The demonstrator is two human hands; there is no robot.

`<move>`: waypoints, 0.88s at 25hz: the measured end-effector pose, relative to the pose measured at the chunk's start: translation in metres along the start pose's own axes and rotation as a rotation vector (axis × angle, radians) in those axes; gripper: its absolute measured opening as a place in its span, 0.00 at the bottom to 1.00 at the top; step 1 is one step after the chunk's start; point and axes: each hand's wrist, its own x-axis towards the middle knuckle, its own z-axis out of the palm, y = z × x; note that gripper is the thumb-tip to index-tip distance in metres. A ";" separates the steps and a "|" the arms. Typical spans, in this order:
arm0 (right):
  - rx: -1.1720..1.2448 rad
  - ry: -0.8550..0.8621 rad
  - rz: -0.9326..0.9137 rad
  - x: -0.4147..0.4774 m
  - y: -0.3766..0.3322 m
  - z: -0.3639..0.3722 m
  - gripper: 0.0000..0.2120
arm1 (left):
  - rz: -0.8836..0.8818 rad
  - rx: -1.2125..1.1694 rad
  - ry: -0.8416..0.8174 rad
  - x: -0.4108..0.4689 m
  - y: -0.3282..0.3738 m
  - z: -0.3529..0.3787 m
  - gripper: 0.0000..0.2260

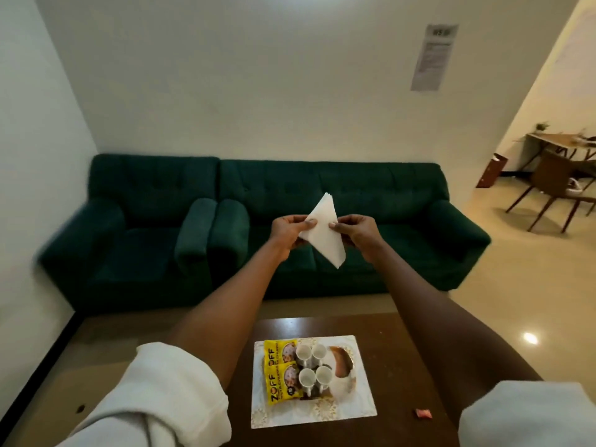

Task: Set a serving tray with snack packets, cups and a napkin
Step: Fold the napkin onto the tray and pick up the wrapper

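I hold a white napkin (324,235), folded into a triangle, up in the air in front of me. My left hand (288,232) pinches its left corner and my right hand (356,232) pinches its right corner. Far below, on the dark wooden table (403,366), lies a white patterned serving tray (354,401). On the tray's left side lie two yellow snack packets (277,372), one overlapping the other. Beside them, in the tray's middle, stand several small white cups (312,364) in a square cluster.
A green sofa (322,188) and a matching armchair (138,227) stand against the wall beyond the table. A small red wrapper (423,413) lies on the table right of the tray. Wooden chairs and a desk (561,175) stand in the room at the far right.
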 end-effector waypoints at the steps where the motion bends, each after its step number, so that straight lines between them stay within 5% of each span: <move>1: -0.003 -0.016 0.003 0.000 0.002 -0.015 0.19 | 0.002 0.008 -0.011 0.001 -0.001 0.018 0.17; 10: 0.014 0.055 0.062 0.042 0.071 -0.061 0.10 | -0.125 0.091 -0.155 0.051 -0.060 0.067 0.19; 17: -0.197 0.061 0.246 0.088 0.182 -0.048 0.30 | -0.272 0.059 -0.054 0.113 -0.184 0.077 0.20; 22: -0.355 0.039 0.351 0.089 0.279 -0.054 0.24 | -0.438 0.113 -0.084 0.124 -0.269 0.077 0.20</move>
